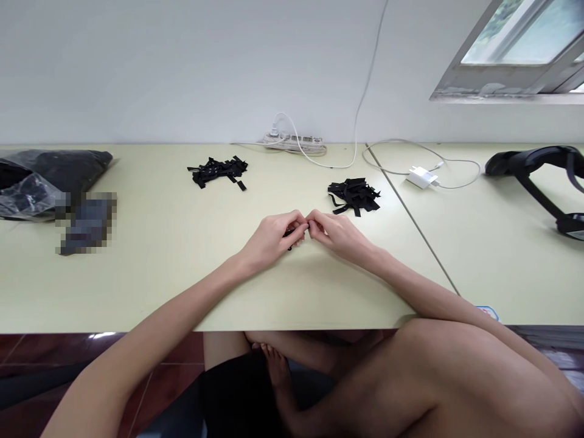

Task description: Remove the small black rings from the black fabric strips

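Observation:
My left hand [281,236] and my right hand [332,231] meet fingertip to fingertip just above the table. Closed around a small black strip [288,232], my left hand hides most of it. The right thumb and forefinger pinch at a dark end of it between the two hands; how far it extends there is hidden. Beyond my right hand lies a pile of short black strips [354,196]. Another, looser pile of black strips [219,171] sits farther left, towards the wall.
A white power strip [294,143] with cables stands against the wall. Right of it are a white charger [422,177] and a black headset-like strap [538,164]. A black plastic bag [55,176] and a blurred dark object [89,224] lie left. A seam crosses the table [159,267].

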Available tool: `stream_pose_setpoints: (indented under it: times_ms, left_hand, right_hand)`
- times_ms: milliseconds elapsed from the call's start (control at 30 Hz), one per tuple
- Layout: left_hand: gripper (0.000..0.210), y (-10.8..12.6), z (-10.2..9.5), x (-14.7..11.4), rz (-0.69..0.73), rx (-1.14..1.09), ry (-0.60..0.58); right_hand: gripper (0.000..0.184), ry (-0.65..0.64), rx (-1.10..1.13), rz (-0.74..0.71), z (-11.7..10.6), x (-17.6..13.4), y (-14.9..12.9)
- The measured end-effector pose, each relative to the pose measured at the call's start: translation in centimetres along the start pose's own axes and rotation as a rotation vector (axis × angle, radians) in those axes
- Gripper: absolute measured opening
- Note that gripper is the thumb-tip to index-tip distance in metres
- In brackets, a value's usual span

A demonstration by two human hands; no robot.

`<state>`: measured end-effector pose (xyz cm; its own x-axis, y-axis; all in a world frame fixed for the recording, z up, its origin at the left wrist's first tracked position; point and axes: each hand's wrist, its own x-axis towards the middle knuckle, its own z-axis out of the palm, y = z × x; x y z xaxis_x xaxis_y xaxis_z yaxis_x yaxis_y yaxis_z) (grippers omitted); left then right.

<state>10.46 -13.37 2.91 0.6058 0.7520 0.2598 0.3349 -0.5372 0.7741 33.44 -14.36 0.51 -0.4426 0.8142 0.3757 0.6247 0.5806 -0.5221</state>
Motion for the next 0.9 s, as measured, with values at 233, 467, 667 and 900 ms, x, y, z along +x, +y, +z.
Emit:
stream_pose_setpoints:
  times_ms: [233,467,667,900]
  left_hand:
    - [0.028,0.2,-0.3,0.2,-0.021,-0.213,-0.048]
    - [0.026,0.3,-0.6,0.3,-0.068,-0.246,-0.028]
    - [0.029,-0.8,-1.4,0.8,-0.094,-0.229,0.15]
    - [0.027,-1.5,-1.5,1.3,-0.111,-0.25,0.185]
  right_hand:
    - [0.013,0.011,0.312,0.099,0.0,0.2,-0.4]
    - [0.021,0.074,0.317,0.148,-0.6,0.1,-0.7]
    - [0.022,0.061,0.265,0.104,-0.7,0.3,-0.3]
    - [0.027,-0.019,0.192,-0.067,0.0,0.1,0.3]
